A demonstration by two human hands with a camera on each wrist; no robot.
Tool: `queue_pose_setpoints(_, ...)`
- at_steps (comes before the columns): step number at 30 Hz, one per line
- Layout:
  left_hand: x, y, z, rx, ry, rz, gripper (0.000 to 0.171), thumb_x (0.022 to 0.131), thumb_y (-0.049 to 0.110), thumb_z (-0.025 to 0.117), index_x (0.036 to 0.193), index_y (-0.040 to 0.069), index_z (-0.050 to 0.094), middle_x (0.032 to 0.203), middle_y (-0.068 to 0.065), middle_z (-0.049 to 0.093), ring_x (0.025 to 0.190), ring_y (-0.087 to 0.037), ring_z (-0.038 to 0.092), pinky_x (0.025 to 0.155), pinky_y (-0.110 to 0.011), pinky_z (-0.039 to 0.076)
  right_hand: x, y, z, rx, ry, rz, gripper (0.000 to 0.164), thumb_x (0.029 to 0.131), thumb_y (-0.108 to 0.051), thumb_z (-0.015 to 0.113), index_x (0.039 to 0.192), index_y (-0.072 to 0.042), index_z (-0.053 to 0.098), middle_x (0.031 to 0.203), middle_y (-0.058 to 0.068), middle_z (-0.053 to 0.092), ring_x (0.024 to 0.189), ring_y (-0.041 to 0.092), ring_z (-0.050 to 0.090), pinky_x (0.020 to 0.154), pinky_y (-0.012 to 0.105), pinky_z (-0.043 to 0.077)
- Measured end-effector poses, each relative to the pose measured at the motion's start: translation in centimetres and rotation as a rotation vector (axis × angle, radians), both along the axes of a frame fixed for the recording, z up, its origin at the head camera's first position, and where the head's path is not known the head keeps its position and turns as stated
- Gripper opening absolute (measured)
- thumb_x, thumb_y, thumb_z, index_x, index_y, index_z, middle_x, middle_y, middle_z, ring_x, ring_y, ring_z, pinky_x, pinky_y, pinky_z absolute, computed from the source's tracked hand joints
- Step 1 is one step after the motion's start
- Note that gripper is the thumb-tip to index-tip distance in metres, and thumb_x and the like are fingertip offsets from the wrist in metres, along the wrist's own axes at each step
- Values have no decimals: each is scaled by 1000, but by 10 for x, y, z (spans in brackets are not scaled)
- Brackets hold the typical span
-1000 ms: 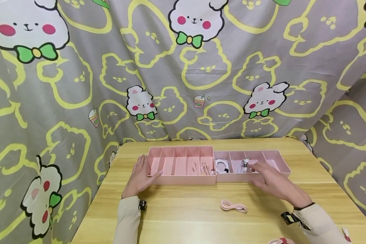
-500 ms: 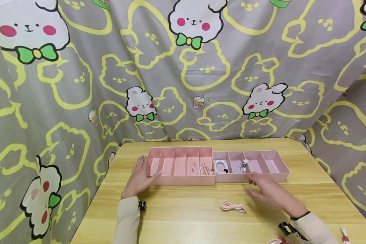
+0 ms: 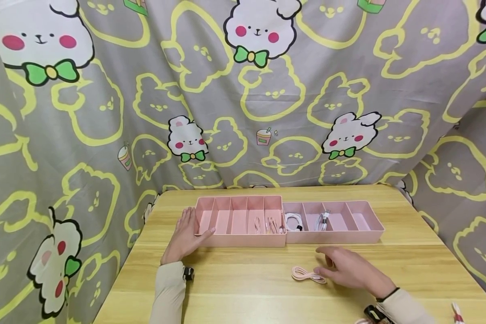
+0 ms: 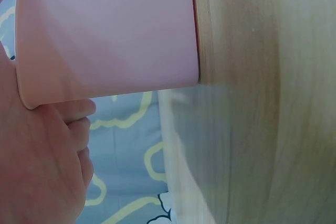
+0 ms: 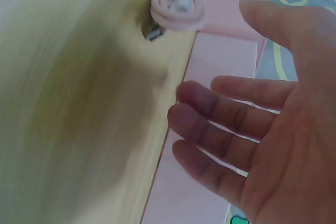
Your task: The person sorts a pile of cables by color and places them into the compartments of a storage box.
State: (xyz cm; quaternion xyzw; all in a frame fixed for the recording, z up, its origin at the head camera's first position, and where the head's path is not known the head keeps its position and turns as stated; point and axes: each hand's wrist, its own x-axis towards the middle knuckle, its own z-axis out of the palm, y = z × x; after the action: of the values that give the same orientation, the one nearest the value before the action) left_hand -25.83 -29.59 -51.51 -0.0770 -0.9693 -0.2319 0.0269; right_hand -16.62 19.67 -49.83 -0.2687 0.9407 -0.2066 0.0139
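My left hand (image 3: 182, 240) rests against the left end of a pink divided organizer box (image 3: 243, 241), its thumb along the front rim and its fingers along the end wall. The left wrist view shows that box's end wall (image 4: 110, 35) close up. On the table lies a coiled pink charging cable (image 3: 303, 273). My right hand (image 3: 350, 268) hovers beside it, fingers loosely spread, thumb overlapping the coil's right end in the head view. In the right wrist view the cable (image 5: 176, 17), with its metal plug, appears apart from the fingers, and the palm holds nothing.
A paler pink divided box (image 3: 334, 236) adjoins on the right, holding a coiled white cable (image 3: 294, 221) and another tied white cable (image 3: 321, 221). Small pink cables (image 3: 272, 225) lie in the left box. A red-tied white cable (image 3: 456, 312) lies front right. A patterned curtain (image 3: 227, 99) hangs behind.
My right hand has drawn back from the tied white cable in the right box and come down toward the pink cable on the table. The left hand has stayed put.
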Motion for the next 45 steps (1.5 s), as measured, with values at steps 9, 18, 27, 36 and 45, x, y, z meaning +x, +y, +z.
queue_pose_setpoints(9, 0, -1, -4, 4, 5, 7, 112, 95, 66, 59, 164, -3, 6, 174, -24, 5, 163, -42, 1, 130, -65, 9, 4, -25, -4, 180, 98, -54, 79, 85, -75, 66, 125, -6, 69, 67, -11, 59, 64, 8, 61, 59, 34, 53)
queue_pose_setpoints(18, 1, -1, -5, 13, 10, 3, 111, 95, 66, 59, 164, -3, 7, 174, -25, 5, 163, -41, -1, 130, -64, 8, 1, -51, -6, 234, 73, -131, 61, 84, -78, 64, 78, -17, 58, 59, -6, 50, 55, 15, 55, 49, 34, 41)
queue_pose_setpoints(27, 0, -3, -6, 11, 8, 3, 113, 94, 68, 59, 164, -4, 8, 173, -25, 5, 163, -42, 1, 130, -64, 10, -1, -72, -9, 325, 89, -219, 66, 86, -72, 65, 83, -6, 63, 68, 10, 64, 65, 30, 67, 54, 46, 49)
queue_pose_setpoints(36, 0, -1, -1, 7, 6, 2, 112, 94, 68, 58, 164, -4, 7, 173, -25, 5, 163, -41, -2, 130, -63, 8, -1, -81, -8, 380, 138, -286, 73, 83, -81, 60, 78, -8, 61, 62, 8, 59, 57, 26, 61, 48, 41, 43)
queue_pose_setpoints(45, 0, 0, -2, 10, -3, -1, 113, 95, 69, 57, 165, -3, 4, 174, -24, 3, 163, -40, -4, 131, -63, 5, -1, -89, -7, 473, 104, -294, 76, 76, -78, 68, 92, -4, 62, 60, 9, 55, 54, 24, 58, 48, 41, 43)
